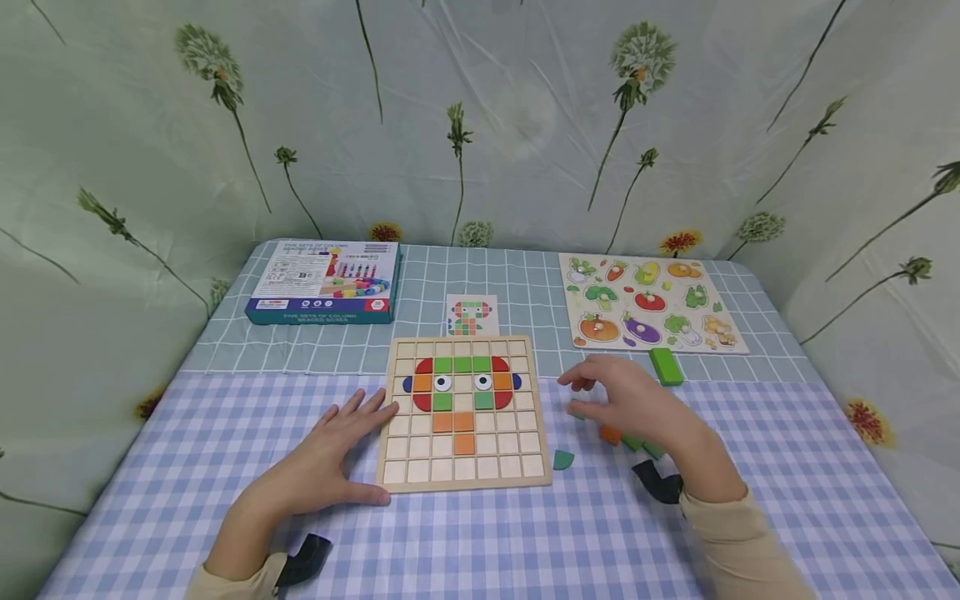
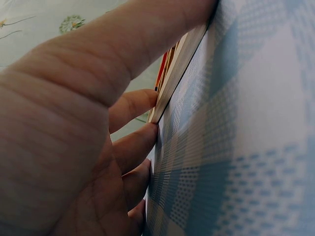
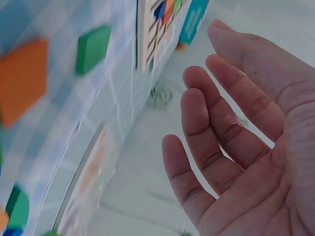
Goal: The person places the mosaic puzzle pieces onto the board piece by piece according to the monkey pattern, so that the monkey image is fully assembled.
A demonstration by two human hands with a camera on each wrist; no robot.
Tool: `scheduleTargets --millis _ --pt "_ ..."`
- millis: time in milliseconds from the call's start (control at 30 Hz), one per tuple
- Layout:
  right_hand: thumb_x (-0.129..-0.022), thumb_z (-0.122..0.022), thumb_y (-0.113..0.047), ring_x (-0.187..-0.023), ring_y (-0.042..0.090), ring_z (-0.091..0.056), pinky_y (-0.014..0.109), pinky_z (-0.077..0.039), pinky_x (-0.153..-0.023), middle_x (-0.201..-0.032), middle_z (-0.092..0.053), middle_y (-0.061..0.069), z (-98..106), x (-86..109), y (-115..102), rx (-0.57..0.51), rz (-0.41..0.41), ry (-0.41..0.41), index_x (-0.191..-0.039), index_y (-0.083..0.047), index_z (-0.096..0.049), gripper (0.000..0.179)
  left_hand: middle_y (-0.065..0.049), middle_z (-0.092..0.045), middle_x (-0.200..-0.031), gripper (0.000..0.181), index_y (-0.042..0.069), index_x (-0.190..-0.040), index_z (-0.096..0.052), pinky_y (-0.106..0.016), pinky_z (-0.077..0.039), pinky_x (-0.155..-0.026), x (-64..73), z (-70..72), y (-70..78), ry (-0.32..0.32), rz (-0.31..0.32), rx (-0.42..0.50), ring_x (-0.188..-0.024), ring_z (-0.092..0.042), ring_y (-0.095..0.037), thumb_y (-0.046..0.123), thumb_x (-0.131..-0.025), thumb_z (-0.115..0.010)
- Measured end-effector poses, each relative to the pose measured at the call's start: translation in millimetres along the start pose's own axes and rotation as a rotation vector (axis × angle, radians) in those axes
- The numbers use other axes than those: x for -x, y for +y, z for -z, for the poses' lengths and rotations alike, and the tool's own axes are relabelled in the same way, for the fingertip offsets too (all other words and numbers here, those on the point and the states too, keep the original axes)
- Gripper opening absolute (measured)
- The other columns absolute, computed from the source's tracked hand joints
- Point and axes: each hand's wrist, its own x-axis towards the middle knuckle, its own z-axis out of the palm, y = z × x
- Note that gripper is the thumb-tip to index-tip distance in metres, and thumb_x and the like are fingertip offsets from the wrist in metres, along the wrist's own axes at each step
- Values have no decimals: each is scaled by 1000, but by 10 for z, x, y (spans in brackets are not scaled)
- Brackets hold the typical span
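Two hands at work, and neither is gripping anything I can see. Left hand (image 1: pixel 322 467) is spread out, fingertips against the left edge of the wooden grid board (image 1: pixel 487 468), which sits mid-bench (image 1: pixel 637 550) with a small printed card (image 1: pixel 472 310) right behind it. Right hand (image 1: pixel 630 404) hovers over the loose pieces (image 1: pixel 610 435) on the board's right, fingers gently bent, nothing between them.

If it were me, I'd leave the left one there as a brace, pinch one piece by its sides, turn it before reaching the cell and lower it flat so the neighbours don't get bumped. That green quarter-round (image 1: pixel 563 460) near the lower right corner probably needs the most care with its angle.

What's in what: the cells hold red corner pieces (image 1: pixel 423 402), green squares (image 1: pixel 442 365), orange squares (image 1: pixel 464 445), two eye pieces (image 1: pixel 443 382) and blue half-rounds (image 1: pixel 517 381); the bottom row is bare. The cardboard box (image 1: pixel 322 317) looks closed, so no clue what's inside.
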Motion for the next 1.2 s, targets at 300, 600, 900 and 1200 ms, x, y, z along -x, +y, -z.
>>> scheduleTargets --millis 300,600,900,1200 --pt "-95 -83 -17 -102 23 -70 49 -62 -91 -116 -78 6 112 229 295 -42 -60 53 -124 -6 -76 32 -13 -31 -177 116 22 -165 -44 -80 -10 -127 4 -4 -9 3 -3 -5 -166 -16 -50 68 -70 -92" --pt "-92 -86 -19 -103 20 -70 49 -63 -94 -117 -78 5 26 403 406 -82 -191 -3 -124 -7 -77 36 -14 -32 -177 115 22 -165 -45 -81 -11 -126 5 13 10 8 -13 -6 -165 -17 -50 67 -70 -92" --pt "-88 -90 -23 -101 17 -68 50 -62 -97 -116 -77 2 -85 486 469 -65 -227 -30 -124 -8 -77 42 -13 -31 -177 116 23 -165 -45 -79 -10 -128 -22 10 -2 10 -2 -2 -166 -16 -49 68 -69 -92" --pt "-86 -92 -23 -98 13 -67 46 -63 -96 -112 -77 -1 -150 513 471 -72 -235 -37 -121 -8 -77 41 -13 -32 -177 116 22 -165 -46 -80 -11 -127 4 -9 -8 6 -2 6 -165 -17 -50 68 -69 -92"
